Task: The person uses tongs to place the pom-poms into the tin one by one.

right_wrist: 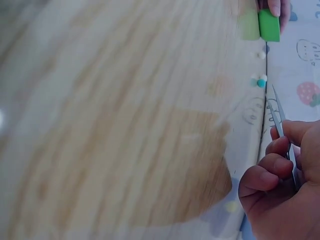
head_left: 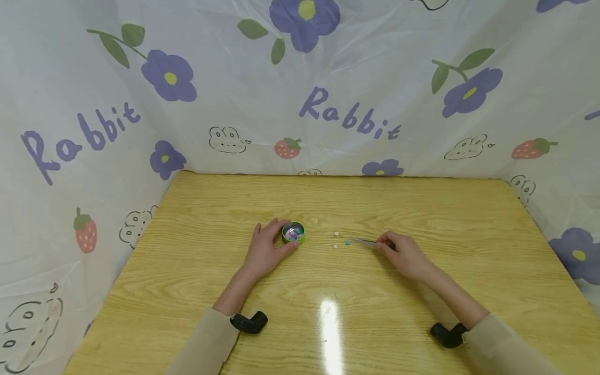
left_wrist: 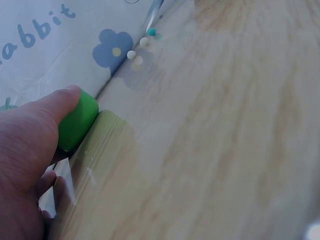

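Observation:
My left hand holds a small round green tin between thumb and fingers on the table. Through the tin's open top, several purple, white and teal beads show inside. My right hand pinches a pair of metal tweezers, points aimed left. In the right wrist view the two tips of the tweezers stand apart with nothing between them. Just left of the tips lies a teal bead. Two white beads are close by, one farther back and one nearer.
The wood-grain table carries a bright light reflection near the front. Behind it and along its sides hangs a white cloth printed with flowers, strawberries and rabbits. A black camera mount sits at the left wrist, another at the right.

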Motion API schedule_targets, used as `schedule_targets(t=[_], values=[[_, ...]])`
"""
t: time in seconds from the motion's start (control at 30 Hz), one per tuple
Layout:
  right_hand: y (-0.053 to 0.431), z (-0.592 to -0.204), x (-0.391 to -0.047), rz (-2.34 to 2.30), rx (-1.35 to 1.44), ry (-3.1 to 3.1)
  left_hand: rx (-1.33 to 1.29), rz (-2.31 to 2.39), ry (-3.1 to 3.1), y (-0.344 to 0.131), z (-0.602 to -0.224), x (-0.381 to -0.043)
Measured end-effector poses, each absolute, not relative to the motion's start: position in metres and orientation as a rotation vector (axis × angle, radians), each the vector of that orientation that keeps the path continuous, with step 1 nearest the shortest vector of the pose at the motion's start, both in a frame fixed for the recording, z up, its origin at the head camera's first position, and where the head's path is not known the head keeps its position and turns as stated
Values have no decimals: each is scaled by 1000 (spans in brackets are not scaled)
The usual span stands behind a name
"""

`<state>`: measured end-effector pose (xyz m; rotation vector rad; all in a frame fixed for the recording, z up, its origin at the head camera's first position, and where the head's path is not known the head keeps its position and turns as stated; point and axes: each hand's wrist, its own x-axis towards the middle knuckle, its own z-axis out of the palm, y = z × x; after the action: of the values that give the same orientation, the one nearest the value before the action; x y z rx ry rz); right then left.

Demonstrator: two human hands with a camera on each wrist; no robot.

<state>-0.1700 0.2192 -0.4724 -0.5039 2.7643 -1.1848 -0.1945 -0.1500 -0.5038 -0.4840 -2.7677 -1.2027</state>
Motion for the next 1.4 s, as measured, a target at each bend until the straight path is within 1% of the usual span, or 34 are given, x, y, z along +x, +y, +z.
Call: schedule_targets(t=[1.4], values=[[219,-480,-167,-1192,-521,2812,-480,-1217,-2771,-149,-501,-193]])
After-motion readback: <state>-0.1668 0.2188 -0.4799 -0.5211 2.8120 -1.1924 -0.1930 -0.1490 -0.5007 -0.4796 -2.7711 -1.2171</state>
